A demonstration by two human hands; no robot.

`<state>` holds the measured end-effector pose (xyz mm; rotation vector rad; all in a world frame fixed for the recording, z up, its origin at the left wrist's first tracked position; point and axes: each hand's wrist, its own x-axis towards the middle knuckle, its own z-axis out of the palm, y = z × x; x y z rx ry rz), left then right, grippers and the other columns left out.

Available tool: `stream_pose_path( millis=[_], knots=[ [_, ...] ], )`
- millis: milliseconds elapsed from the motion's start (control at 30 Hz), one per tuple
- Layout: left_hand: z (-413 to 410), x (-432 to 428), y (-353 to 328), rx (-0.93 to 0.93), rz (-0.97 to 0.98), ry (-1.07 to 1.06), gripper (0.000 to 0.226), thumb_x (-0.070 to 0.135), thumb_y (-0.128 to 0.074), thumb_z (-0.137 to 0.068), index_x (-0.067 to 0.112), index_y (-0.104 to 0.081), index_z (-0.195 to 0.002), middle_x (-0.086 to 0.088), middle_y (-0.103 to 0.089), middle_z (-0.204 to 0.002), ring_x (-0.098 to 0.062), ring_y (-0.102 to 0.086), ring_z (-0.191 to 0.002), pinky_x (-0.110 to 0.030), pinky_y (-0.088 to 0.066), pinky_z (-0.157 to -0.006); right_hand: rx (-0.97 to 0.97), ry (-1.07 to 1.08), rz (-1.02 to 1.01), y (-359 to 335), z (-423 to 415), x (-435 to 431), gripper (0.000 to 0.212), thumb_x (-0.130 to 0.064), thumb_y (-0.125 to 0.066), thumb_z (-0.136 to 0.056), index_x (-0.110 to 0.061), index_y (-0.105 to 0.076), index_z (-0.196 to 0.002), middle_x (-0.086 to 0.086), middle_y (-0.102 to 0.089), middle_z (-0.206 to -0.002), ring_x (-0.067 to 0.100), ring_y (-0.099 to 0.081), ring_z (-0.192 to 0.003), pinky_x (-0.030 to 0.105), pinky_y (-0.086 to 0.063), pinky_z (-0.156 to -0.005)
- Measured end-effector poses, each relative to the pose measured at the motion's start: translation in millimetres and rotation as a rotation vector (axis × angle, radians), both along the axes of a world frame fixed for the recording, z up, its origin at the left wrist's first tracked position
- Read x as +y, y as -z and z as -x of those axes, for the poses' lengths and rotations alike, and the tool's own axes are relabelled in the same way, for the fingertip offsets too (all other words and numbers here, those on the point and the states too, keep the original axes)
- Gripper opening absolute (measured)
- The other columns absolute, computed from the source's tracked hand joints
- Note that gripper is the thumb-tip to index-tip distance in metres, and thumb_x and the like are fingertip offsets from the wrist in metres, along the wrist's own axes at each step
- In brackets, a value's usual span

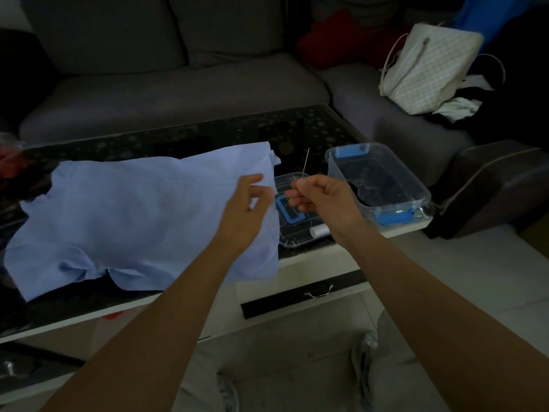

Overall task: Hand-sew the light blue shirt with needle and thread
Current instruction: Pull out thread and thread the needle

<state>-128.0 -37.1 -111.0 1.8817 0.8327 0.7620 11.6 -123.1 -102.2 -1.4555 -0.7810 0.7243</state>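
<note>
Early stage, by the look of it. Shirt [133, 209] spread flat on table [184, 138], left of centre, near edge overhanging the front. No stitching visible on it; too dim to rule out fine stitches.

Right hand [323, 200] pinching needle [306, 162] between thumb and fingertips, needle pointing up and away, held above lid [292, 221], just right of the shirt's edge. Faint thread [289, 197] seems to trail down from the pinch; cannot tell whether needle is threaded.

Left hand [246, 209] over shirt's right edge, fingers loosely curled, half spread. Cannot tell whether holding cloth or thread end; blurred.

Likely step: threading or sorting out the thread, ahead of the first stitch. Left to do, judging by this: bring needle to cloth, sew, knot, cut.

White spool [319, 232] lying on lid's near corner. Clear box [377, 179] with blue clips sitting open, right of lid, something dark inside.

Writing: none readable. Blue outline on lid, no text legible. No brand visible on shirt, box or spool. White bag [427, 69] on sofa [178, 84] behind: checked pattern, no label seen.
</note>
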Motion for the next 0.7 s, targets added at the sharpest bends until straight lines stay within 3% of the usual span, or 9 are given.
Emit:
stream_pose_path(
  millis=[100,167,233,300,400,467,533,600,700],
  knots=[
    [-16,-17,1,-0.008,0.342,0.170,0.026,0.031,-0.048,-0.098,0.017,-0.049,-0.120,-0.001,-0.062,-0.095,-0.007,-0.062,-0.079,-0.015,-0.050,-0.067,-0.031,-0.020,0.006,2,0,-1,0.013,-0.012,-0.054,-0.097,-0.008,-0.067,-0.094,0.009,-0.072,-0.087,0.020,-0.067,-0.080,0.032,-0.055,-0.079],
    [-17,-14,1,0.049,0.321,0.164,0.019,0.026,-0.047,-0.099,0.011,-0.057,-0.108,0.001,-0.054,-0.069,-0.001,-0.051,-0.050,-0.016,-0.042,-0.049,-0.033,-0.020,0.005,1,-2,-2,0.014,-0.012,-0.054,-0.097,-0.006,-0.067,-0.096,0.008,-0.072,-0.087,0.018,-0.066,-0.078,0.029,-0.055,-0.077],
    [-17,-6,2,0.089,0.250,0.095,0.024,0.018,-0.044,-0.100,0.012,-0.065,-0.091,0.003,-0.043,-0.054,-0.002,-0.036,-0.037,-0.016,-0.029,-0.039,-0.042,0.003,0.009,0,-3,-4,0.016,-0.011,-0.053,-0.097,-0.001,-0.066,-0.098,0.003,-0.071,-0.084,0.008,-0.063,-0.067,0.019,-0.053,-0.068],
    [-14,1,2,0.100,0.238,-0.002,0.030,0.015,-0.042,-0.100,0.017,-0.067,-0.083,0.002,-0.041,-0.053,-0.005,-0.033,-0.040,-0.016,-0.026,-0.037,-0.028,0.043,0.009,-1,-5,-4,0.019,-0.012,-0.053,-0.097,0.002,-0.065,-0.100,0.001,-0.070,-0.084,0.004,-0.057,-0.060,0.014,-0.050,-0.061],
    [-4,13,7,0.111,0.213,-0.166,0.029,0.011,-0.042,-0.099,0.014,-0.068,-0.087,0.002,-0.044,-0.057,-0.010,-0.035,-0.048,-0.013,-0.027,-0.036,0.033,0.093,0.007,0,-8,-4,0.019,-0.016,-0.053,-0.097,-0.003,-0.067,-0.100,0.000,-0.070,-0.086,0.002,-0.057,-0.062,0.016,-0.050,-0.064],
    [5,21,14,0.133,0.172,-0.281,0.031,0.009,-0.042,-0.097,0.016,-0.068,-0.083,-0.002,-0.050,-0.060,-0.015,-0.038,-0.048,-0.021,-0.031,-0.039,0.097,0.089,-0.025,0,-8,-5,0.016,-0.016,-0.053,-0.098,-0.009,-0.067,-0.094,-0.001,-0.072,-0.092,0.002,-0.059,-0.065,0.018,-0.052,-0.066],
    [15,30,20,0.177,0.117,-0.395,0.031,0.008,-0.043,-0.095,0.015,-0.071,-0.085,-0.012,-0.062,-0.074,-0.029,-0.052,-0.055,-0.031,-0.040,-0.048,0.188,0.073,-0.070,-2,-8,-5,0.015,-0.015,-0.052,-0.098,-0.012,-0.065,-0.091,0.001,-0.073,-0.096,0.005,-0.062,-0.068,0.020,-0.052,-0.068],
    [24,40,28,0.243,0.055,-0.504,0.031,0.008,-0.043,-0.093,0.012,-0.074,-0.092,-0.018,-0.070,-0.093,-0.041,-0.061,-0.078,-0.039,-0.049,-0.063,0.259,0.068,-0.103,-5,-8,-5,0.014,-0.014,-0.052,-0.097,-0.013,-0.064,-0.091,0.003,-0.073,-0.095,0.008,-0.064,-0.071,0.021,-0.053,-0.070],
    [39,51,38,0.280,0.003,-0.615,0.030,0.008,-0.044,-0.093,0.009,-0.074,-0.096,-0.016,-0.070,-0.105,-0.036,-0.064,-0.090,-0.035,-0.047,-0.071,0.308,0.085,-0.142,-6,-8,-4,0.012,-0.013,-0.053,-0.097,-0.012,-0.064,-0.092,0.004,-0.073,-0.093,0.009,-0.065,-0.073,0.021,-0.053,-0.069]
  ],
)
